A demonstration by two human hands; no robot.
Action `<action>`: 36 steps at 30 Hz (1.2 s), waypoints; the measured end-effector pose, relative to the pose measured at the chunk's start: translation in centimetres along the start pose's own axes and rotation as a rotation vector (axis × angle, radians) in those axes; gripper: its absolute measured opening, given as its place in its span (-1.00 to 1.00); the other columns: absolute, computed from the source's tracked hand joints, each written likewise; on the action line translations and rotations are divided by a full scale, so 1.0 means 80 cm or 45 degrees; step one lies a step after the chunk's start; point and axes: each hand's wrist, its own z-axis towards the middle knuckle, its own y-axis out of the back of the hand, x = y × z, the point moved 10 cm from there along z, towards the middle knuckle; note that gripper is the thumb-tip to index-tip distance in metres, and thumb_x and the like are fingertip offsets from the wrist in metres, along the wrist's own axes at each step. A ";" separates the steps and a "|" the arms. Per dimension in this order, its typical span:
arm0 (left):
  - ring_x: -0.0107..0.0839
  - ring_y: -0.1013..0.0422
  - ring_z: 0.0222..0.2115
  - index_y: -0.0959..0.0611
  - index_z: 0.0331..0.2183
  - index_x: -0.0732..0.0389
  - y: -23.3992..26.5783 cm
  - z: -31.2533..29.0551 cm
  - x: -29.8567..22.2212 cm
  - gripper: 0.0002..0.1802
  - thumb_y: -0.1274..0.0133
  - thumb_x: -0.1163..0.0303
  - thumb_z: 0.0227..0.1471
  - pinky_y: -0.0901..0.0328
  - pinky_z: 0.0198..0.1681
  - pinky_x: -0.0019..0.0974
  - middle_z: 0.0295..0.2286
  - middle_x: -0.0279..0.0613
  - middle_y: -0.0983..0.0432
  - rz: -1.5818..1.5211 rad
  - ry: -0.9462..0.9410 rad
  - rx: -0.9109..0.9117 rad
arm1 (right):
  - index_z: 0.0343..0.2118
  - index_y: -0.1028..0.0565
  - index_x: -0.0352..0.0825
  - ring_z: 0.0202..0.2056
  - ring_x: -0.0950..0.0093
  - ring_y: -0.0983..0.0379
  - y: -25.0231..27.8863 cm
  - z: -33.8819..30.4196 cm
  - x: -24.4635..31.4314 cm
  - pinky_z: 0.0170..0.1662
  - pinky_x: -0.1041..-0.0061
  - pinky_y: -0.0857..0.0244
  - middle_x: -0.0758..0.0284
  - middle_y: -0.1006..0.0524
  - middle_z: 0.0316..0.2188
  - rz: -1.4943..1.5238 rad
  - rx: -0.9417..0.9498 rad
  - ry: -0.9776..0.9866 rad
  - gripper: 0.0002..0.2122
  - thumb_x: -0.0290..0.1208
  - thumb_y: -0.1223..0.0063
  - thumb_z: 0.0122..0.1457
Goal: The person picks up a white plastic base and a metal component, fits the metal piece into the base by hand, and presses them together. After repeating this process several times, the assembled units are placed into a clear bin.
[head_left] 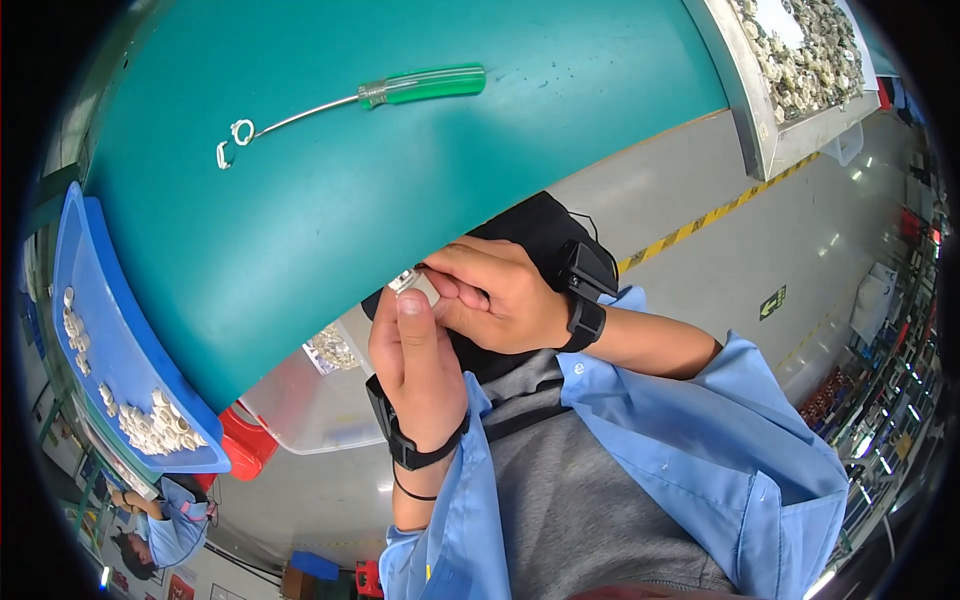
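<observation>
Just off the near edge of the green table, my two hands meet at a small white plastic part (421, 287). My left hand (412, 355) is closed on it, the thumb pressing from below. From the other side my right hand (510, 300) grips it with bent fingers. A tiny dark piece shows by the right index fingertip, too small to name. Farther off on the table lies a screwdriver (425, 85) with a clear green handle. Close to its tip are a white plastic ring (242, 132) and a narrow white piece (223, 155).
At the left edge of the table (300, 230) a blue tray (115, 270) holds many white plastic parts (160, 425). A metal tray (750, 120) full of small parts sits at upper right. A clear plastic bin (320, 420) and red stool (247, 440) stand below. Another person (170, 525) is at lower left.
</observation>
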 end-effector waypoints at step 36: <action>-0.34 -0.32 -0.28 -0.39 -0.31 0.28 -0.013 0.016 -0.002 -0.56 0.27 0.06 0.34 -0.23 -0.11 -0.25 -0.36 -0.17 -0.36 -0.116 -0.074 0.134 | -0.08 -0.55 -0.41 -0.43 0.33 -0.50 0.012 0.020 0.030 -0.33 0.42 -0.36 0.25 -0.57 -0.36 -0.467 0.077 0.223 -0.58 -0.40 -0.36 -0.03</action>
